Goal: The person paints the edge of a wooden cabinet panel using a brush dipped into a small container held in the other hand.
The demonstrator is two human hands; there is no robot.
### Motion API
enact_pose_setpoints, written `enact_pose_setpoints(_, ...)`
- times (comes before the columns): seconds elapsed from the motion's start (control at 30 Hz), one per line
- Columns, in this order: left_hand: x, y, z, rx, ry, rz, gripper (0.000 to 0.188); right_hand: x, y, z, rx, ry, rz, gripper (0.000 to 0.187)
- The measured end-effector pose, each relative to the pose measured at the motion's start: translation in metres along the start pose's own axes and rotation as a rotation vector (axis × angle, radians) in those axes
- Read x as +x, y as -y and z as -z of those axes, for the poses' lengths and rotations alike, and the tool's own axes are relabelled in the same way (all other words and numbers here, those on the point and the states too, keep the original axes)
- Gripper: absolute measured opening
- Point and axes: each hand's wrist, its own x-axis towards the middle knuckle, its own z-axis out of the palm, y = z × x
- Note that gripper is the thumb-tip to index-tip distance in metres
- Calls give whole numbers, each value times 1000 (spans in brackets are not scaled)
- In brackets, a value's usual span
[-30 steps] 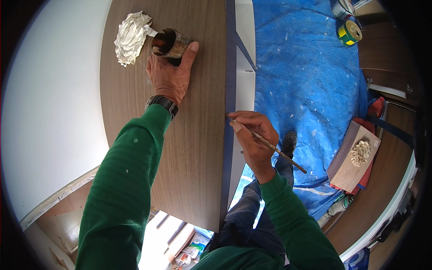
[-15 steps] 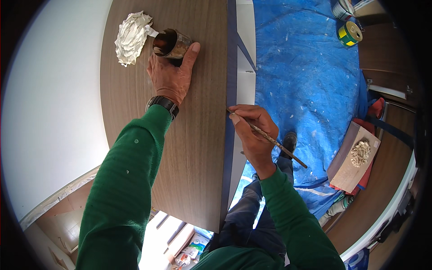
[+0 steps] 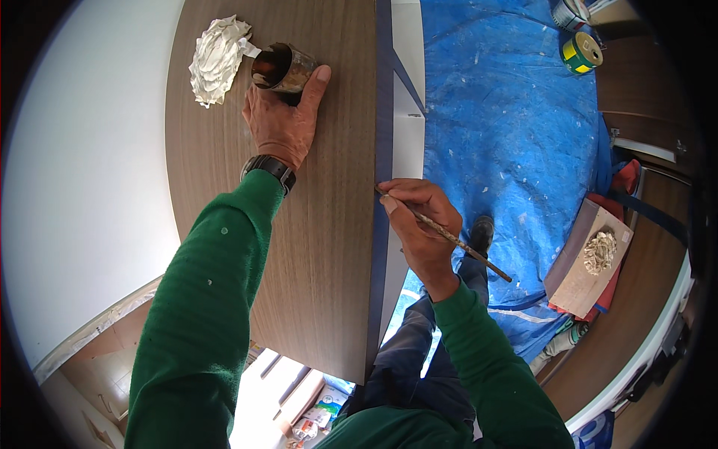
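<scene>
My left hand [image 3: 283, 121], a dark watch [image 3: 268, 173] on its wrist, curls round the near side of a small stained cup [image 3: 299, 69]. Dark brown shows inside that cup, which rests on a brown wood-grain top [image 3: 321, 224]. At the top's right edge, my right hand [image 3: 426, 232] pinches a thin paintbrush [image 3: 479, 254] between thumb and fingers. The brush's handle slants down to the right, and its tip is at the dark edge band [image 3: 384, 112]; the bristles are hardly visible. Just left of the cup lies a crumpled cream-white wad [image 3: 218, 61].
A blue sheet [image 3: 493, 97] covers the floor on the right, under my foot. Beyond it stand a green-and-yellow can [image 3: 582, 52] and a whitish tin [image 3: 570, 15]. A wooden box [image 3: 580, 280] bears another crumpled wad [image 3: 600, 253]. A pale wall [image 3: 82, 172] borders the top's left.
My right hand and the brush have slid a little toward me along the edge. My left hand keeps hold of the cup, with hardly any shift.
</scene>
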Motion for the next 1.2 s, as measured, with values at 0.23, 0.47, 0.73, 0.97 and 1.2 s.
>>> enact_pose_setpoints(0.23,1,4,-2,-10,-7,-20,91,-6,-1,2,-8,30,17,14)
enact_pose_setpoints(0.47,1,2,-2,-8,-3,-9,91,-12,-3,3,21,19,-3,11)
enact_pose_setpoints(0.73,2,4,-1,13,0,-10,90,-15,-1,5,-29,57,43,17)
enact_pose_setpoints(0.97,1,2,-3,-8,-24,-28,93,-18,-1,7,-39,65,46,16)
enact_pose_setpoints(1.2,0,3,-6,29,-163,-85,80,-24,-3,10,-59,89,59,16)
